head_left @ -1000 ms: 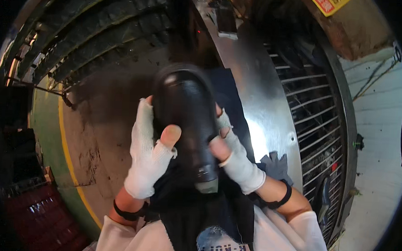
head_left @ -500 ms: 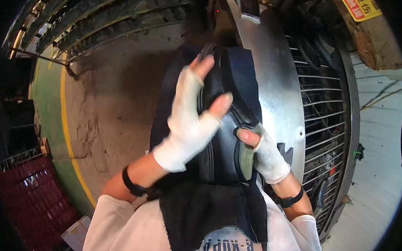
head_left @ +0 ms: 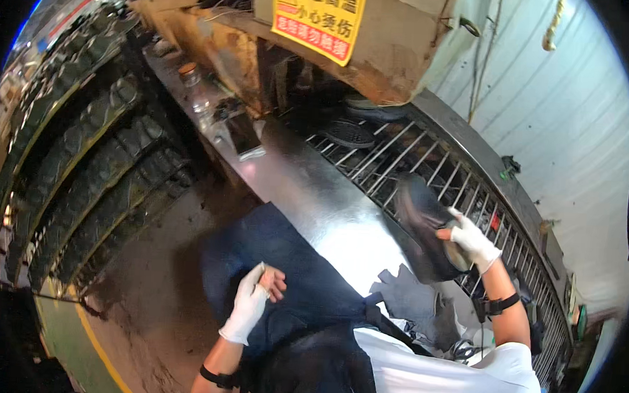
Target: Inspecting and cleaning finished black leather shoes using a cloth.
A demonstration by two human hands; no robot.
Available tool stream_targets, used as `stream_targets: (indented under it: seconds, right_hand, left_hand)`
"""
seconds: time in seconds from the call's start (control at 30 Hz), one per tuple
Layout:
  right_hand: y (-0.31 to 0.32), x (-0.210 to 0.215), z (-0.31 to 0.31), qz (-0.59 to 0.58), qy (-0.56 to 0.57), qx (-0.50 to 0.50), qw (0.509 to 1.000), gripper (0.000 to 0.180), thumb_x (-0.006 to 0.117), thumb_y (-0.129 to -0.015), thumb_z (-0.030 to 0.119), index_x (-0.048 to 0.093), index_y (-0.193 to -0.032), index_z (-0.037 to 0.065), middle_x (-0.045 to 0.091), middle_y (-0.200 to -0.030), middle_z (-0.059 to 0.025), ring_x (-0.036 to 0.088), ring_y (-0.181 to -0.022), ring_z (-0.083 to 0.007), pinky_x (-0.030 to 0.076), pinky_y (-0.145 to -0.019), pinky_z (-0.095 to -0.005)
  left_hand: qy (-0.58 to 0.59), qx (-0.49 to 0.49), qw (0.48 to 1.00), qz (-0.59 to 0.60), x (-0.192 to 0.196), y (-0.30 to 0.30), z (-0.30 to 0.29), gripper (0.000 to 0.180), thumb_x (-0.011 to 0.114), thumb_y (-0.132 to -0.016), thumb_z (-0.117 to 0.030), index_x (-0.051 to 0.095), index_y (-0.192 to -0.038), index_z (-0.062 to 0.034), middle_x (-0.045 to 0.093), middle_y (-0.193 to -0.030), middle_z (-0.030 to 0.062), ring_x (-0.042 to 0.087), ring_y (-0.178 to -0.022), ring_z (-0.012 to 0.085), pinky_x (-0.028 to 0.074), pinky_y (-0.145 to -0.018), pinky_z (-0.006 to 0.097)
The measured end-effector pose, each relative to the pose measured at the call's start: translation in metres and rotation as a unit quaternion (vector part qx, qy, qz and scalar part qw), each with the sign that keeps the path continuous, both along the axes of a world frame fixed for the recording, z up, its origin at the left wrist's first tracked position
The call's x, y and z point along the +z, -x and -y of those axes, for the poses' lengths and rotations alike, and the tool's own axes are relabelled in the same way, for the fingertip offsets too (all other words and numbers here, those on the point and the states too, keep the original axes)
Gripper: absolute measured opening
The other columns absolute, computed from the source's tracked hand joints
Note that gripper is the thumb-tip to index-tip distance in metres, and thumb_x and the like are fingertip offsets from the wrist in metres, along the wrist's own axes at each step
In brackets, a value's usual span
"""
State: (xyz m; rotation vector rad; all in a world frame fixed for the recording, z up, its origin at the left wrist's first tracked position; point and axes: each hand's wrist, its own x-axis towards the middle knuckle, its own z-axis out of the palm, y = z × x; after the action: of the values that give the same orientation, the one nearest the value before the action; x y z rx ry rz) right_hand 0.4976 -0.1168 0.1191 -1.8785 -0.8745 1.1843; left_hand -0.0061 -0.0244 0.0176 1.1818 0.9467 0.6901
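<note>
My right hand (head_left: 474, 244) is clamped round one end of a black shoe sole (head_left: 423, 227) — held just above the wire rack (head_left: 402, 158). Left hand (head_left: 252, 303), fingers loosely curled, rests on my dark apron (head_left: 303, 281), well left of the rack. Sole looks light, rubbery, prob. bendy — better gripped mid-length. Open room above the rack; machine housing (head_left: 379, 50) overhangs its far end.

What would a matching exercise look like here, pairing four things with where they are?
Things:
1. black shoe sole
2. left hand
3. plastic bottle
4. yellow warning sign

Places:
A. on the machine housing, up top
B. resting on the dark apron
C. standing at the metal counter's far end
D. held in the right hand over the wire rack

Pairs: 1-D, 2-B, 3-C, 4-A
</note>
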Motion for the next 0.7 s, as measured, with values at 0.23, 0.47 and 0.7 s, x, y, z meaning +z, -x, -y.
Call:
stream_targets:
  seconds: [0.23, 0.47, 0.7]
  right_hand:
    - [-0.058, -0.046, 0.013, 0.582, 0.167, 0.113, 0.788, 0.081, 0.079, -0.078, 0.035, 0.055, -0.147, 0.000, 0.066, -0.134, -0.0320, 0.069, -0.115, -0.0490, 0.054, -0.107, -0.0487]
    - [0.096, -0.112, -0.234, 0.398, -0.176, 0.250, 0.865, 0.079, 0.079, -0.084, 0.038, 0.054, -0.152, 0.006, 0.052, -0.154, -0.0290, 0.051, -0.145, -0.0439, 0.042, -0.121, -0.0468]
    - [0.029, -0.206, -0.347, 0.590, -0.198, 0.163, 0.765, 0.079, 0.078, -0.079, 0.013, 0.054, -0.153, 0.009, 0.049, -0.161, -0.0230, 0.051, -0.142, -0.0441, 0.043, -0.120, -0.0482]
  left_hand:
    - [0.019, -0.051, 0.994, -0.099, -0.035, -0.024, -0.009, 0.024, 0.058, -0.110, -0.022, 0.064, -0.101, -0.0011, 0.065, -0.084, 0.0029, 0.063, -0.074, 0.0109, 0.053, -0.071, 0.027]
    - [0.120, 0.006, 0.989, -0.084, -0.043, 0.000, -0.009, 0.022, 0.060, -0.109, -0.019, 0.065, -0.101, 0.0012, 0.068, -0.090, 0.0055, 0.066, -0.080, 0.0125, 0.057, -0.073, 0.029]
    - [0.084, -0.094, 0.992, -0.015, -0.037, -0.019, -0.008, 0.019, 0.058, -0.110, -0.024, 0.062, -0.103, -0.0069, 0.056, -0.089, -0.0047, 0.053, -0.078, 0.0055, 0.048, -0.072, 0.024]
